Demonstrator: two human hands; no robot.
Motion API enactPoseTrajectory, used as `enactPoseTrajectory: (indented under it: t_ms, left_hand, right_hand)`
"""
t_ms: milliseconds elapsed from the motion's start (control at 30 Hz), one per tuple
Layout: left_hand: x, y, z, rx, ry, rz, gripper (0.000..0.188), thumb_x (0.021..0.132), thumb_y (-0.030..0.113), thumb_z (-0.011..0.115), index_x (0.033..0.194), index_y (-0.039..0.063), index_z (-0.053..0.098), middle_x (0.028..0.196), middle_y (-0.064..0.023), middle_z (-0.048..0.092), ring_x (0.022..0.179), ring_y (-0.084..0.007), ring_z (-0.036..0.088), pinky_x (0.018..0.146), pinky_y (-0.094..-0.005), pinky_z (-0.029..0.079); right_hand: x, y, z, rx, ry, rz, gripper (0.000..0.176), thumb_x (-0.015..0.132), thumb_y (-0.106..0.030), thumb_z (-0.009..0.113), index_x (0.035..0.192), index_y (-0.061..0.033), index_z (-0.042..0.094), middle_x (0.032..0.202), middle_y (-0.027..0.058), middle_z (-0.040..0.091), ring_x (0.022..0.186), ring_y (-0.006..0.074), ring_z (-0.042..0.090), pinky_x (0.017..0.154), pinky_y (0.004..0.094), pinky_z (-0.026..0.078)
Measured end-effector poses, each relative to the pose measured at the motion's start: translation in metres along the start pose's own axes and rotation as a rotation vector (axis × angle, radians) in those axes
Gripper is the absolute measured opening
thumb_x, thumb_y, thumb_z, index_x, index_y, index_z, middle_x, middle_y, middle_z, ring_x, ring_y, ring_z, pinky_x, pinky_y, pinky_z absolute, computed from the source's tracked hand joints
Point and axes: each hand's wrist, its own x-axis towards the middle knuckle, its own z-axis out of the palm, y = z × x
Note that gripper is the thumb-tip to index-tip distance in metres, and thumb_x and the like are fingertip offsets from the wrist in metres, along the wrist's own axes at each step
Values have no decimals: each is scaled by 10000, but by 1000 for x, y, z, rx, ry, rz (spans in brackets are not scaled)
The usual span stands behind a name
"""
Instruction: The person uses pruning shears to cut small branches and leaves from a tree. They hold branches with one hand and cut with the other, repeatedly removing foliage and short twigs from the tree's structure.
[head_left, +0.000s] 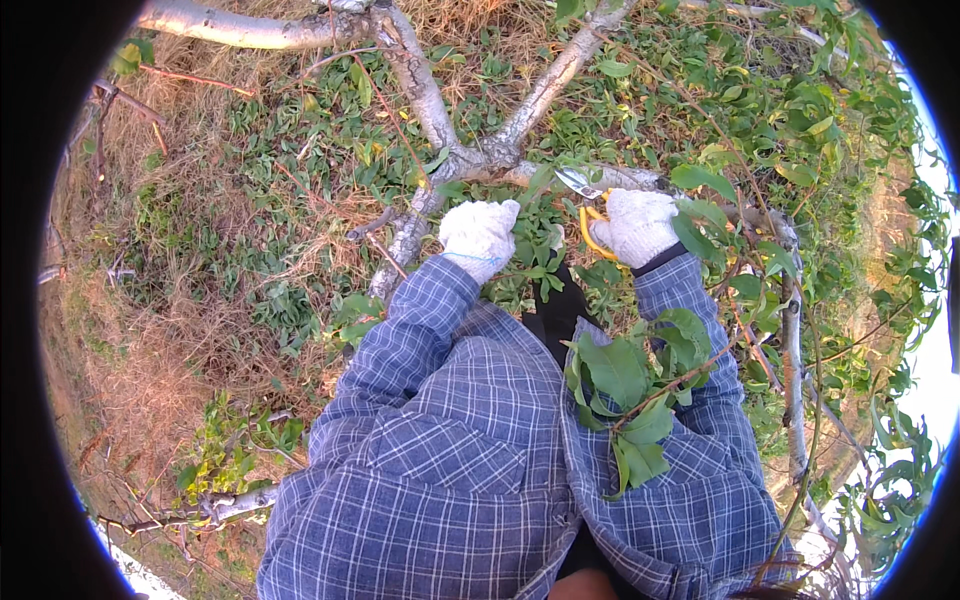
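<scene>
White knit gloves cover both hands. My right hand grips yellow-handled pruning shears, whose metal blades point up and left, just in front of a pale tree limb. Left of it, my left hand is closed among green leaves near the fork of the tree; a leafy shoot lies between the hands, and whether the left fingers hold a stem cannot be told. Another leafy twig hangs over the front of the plaid shirt, by the right forearm.
Thick pale branches spread from the fork. A bent limb with leafy shoots runs down the right side. Thin reddish twigs stick out at upper left. Dry grass and fallen leaves cover the ground; a cut branch is at lower left.
</scene>
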Motion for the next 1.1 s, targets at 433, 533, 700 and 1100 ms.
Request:
enactPoseTrajectory:
  t_ms: [433,533,700,1100]
  left_hand:
    - [11,-20,18,-1107,-111,-363,351,953,304,606,1175,42,680,782,-34,700,730,-150,618,690,-290,495]
    - [17,-26,23,-1256,-78,-441,379,972,326,583,1176,16,658,803,-72,698,720,-172,637,680,-293,516]
    - [20,-31,26,-1808,-168,-403,442,1027,375,512,1238,-13,520,1055,-186,664,772,-281,686,677,-454,591]
    - [21,-29,23,-1834,-195,-428,481,1028,384,505,1253,-42,506,908,-195,679,782,-307,693,695,-457,581]
  right_hand:
    - [-24,33,61,1282,-65,82,395,949,-374,539,1129,-23,572,987,58,693,886,188,670,768,318,524]
    - [-41,36,67,1647,-368,70,339,959,-377,567,1104,-70,568,900,12,623,806,134,611,697,276,502]
    - [-57,6,61,1460,-492,109,481,913,-493,636,1126,-71,546,923,98,640,855,190,639,696,341,509]
    - [-46,-39,8,124,-189,25,643,754,-567,734,1135,-62,618,808,132,705,685,336,703,614,451,550]
